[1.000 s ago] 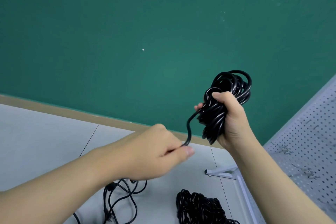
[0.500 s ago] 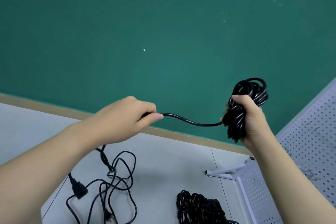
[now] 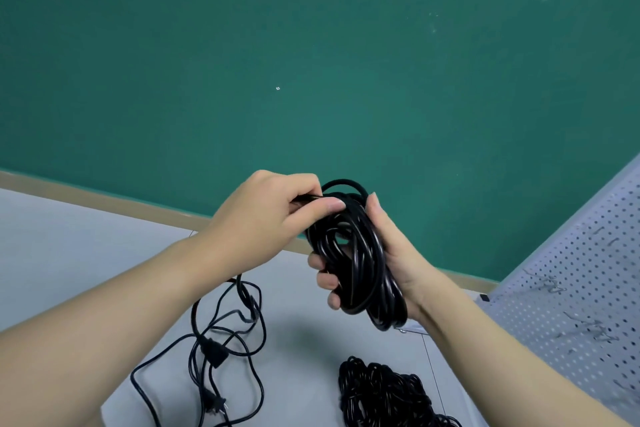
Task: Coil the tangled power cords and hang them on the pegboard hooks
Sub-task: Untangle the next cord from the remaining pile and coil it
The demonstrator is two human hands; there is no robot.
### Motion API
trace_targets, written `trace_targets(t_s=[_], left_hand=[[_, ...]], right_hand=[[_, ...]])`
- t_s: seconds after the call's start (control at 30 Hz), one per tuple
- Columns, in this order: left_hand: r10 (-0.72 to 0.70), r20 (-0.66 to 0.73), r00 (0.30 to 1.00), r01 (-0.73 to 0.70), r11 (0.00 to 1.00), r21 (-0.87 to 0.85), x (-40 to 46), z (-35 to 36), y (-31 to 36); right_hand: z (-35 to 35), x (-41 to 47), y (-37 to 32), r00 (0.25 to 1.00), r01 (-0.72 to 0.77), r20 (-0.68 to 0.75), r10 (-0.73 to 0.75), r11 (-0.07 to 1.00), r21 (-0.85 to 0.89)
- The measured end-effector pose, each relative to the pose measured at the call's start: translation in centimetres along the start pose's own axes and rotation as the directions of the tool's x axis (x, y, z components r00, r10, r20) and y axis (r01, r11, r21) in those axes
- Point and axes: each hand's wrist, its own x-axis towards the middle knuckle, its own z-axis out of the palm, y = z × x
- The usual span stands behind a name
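My right hand (image 3: pixel 394 256) grips a thick coil of black power cord (image 3: pixel 360 263) held up in front of the green wall. My left hand (image 3: pixel 273 218) pinches the cord's loose strand between thumb and fingers at the top of the coil. The strand trails down from under my left wrist to a loose tangle of black cord (image 3: pixel 221 347) with plugs on the pale floor. At the right stands the white pegboard (image 3: pixel 568 295) with several metal hooks (image 3: pixel 550 284).
A second dense heap of black cords (image 3: pixel 384 395) lies on the floor at the bottom centre. The pegboard's white foot (image 3: pixel 412 331) shows just under my right wrist. A beige skirting strip (image 3: pixel 104 199) runs along the foot of the green wall.
My left hand has swung right and up from an outstretched position, bringing the strand onto the top of the coil. My right hand has moved left and lower with the coil.
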Motion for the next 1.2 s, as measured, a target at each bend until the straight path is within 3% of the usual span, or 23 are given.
trace_targets(t_s=[0.13,0.27,0.43,0.6,0.73,0.87,1.07,1.2], left_hand=[[-0.105,-0.049,0.993,0.102,0.993,-0.062,0.2,-0.4,-0.6],[-0.136,0.064,0.989,0.144,0.98,-0.138,0.2,-0.9,-1.1],[-0.136,0.099,0.986,0.158,0.952,-0.262,0.7,-1.6,-1.9],[-0.159,0.123,0.98,0.19,0.931,-0.312,1.1,-2.1,-3.1],[-0.269,0.164,0.949,0.306,0.912,-0.275,1.0,-2.6,-4.8],[-0.428,0.204,0.88,0.466,0.86,-0.208,0.8,-3.2,-6.4],[-0.462,0.278,0.842,0.509,0.851,-0.128,0.3,-2.1,-6.0],[-0.436,0.438,0.786,0.541,0.828,-0.146,0.5,-1.7,-3.5]], right_hand=[[0.1,-0.6,-0.2,0.982,-0.03,0.184,0.033,0.999,-0.019],[0.6,-0.3,0.4,0.983,0.033,0.181,-0.024,0.998,-0.052],[1.4,-0.3,0.1,0.947,0.072,0.303,-0.107,0.99,0.122],[1.5,-0.5,-1.5,0.862,0.075,0.467,-0.195,0.962,0.263],[1.6,-1.3,-2.5,0.801,0.136,0.518,-0.301,0.934,0.331],[0.9,-2.0,-3.3,0.795,0.243,0.442,-0.416,0.885,0.396],[-0.4,-1.4,-2.5,0.873,0.44,0.062,-0.483,0.838,0.324],[-0.2,-0.8,-1.6,0.9,0.435,-0.074,-0.43,0.866,0.248]])
